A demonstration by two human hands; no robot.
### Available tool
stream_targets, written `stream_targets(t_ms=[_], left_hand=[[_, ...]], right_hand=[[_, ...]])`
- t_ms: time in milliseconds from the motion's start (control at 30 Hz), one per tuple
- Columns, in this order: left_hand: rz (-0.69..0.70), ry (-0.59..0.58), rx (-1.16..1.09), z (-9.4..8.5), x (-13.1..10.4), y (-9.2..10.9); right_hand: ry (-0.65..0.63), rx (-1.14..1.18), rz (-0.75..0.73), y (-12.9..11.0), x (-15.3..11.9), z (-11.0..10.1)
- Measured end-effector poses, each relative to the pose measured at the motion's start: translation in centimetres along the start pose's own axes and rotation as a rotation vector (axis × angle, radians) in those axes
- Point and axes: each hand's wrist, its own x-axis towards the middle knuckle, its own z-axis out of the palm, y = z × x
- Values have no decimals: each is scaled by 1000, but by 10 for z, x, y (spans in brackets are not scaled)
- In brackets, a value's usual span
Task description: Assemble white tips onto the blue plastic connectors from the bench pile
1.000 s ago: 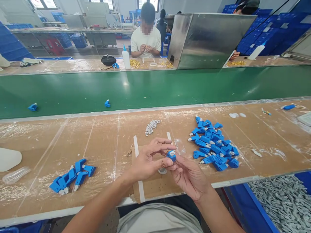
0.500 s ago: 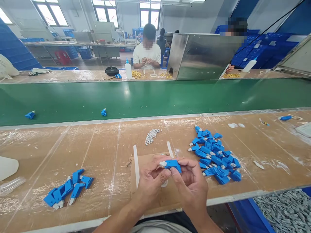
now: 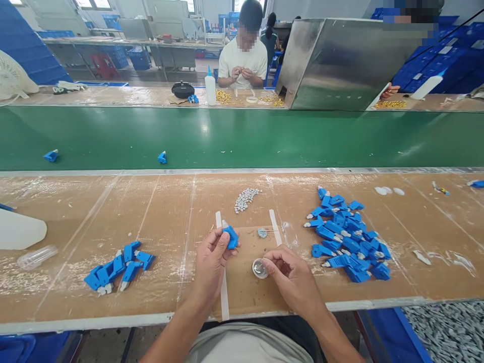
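Note:
My left hand (image 3: 214,257) is closed around a blue plastic piece (image 3: 230,237) with a white tip, held upright above the board. Pinched together, the fingers of my right hand (image 3: 289,272) are at the right rim of a small round clear dish (image 3: 259,268); what they hold, if anything, is hidden. Beyond the dish lies a small greyish lump (image 3: 262,233) with a thin stick beside it. A large pile of blue pieces (image 3: 350,242) is to the right, and a smaller group of blue pieces (image 3: 119,267) is at the left.
Small grey bits (image 3: 245,199) form a heap behind the board. White tape strips (image 3: 224,292) edge it. A green belt (image 3: 234,136) crosses behind, carrying two blue pieces. At the left are a white bottle (image 3: 22,229) and a clear tube (image 3: 37,257). People sit across the belt.
My hands have come apart. The blue piece stays in my left hand, now turned tip up, while my right hand has moved to the dish. The view has tilted down.

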Motion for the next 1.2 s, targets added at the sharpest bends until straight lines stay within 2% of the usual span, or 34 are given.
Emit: stream_targets(t_ms=[100, 300, 433, 600, 700, 833, 933, 1200], left_hand=[[0, 3, -15, -3, -1, -3], [-18, -19, -52, -4, -4, 0], [-121, -88, -83, -2, -9, 3], [-330, -212, -137, 1, -13, 1], [-386, -242, -145, 5, -17, -2], [-442, -279, -129, 12, -22, -4], [-461, -311, -124, 14, -25, -4], [-469, -304, -116, 16, -26, -4]], right_hand=[[-1, -72, -51, -6, 0, -1], [-43, -177, -257, -14, -6, 2], [-49, -128, -214, -15, -7, -2], [18, 158, 12, -16, -1, -22], [90, 285, 76, -22, 1, -33], [210, 344, 28, -38, 1, -36], [274, 254, -58, -50, -1, -32], [218, 87, -169, -58, -3, -25]])
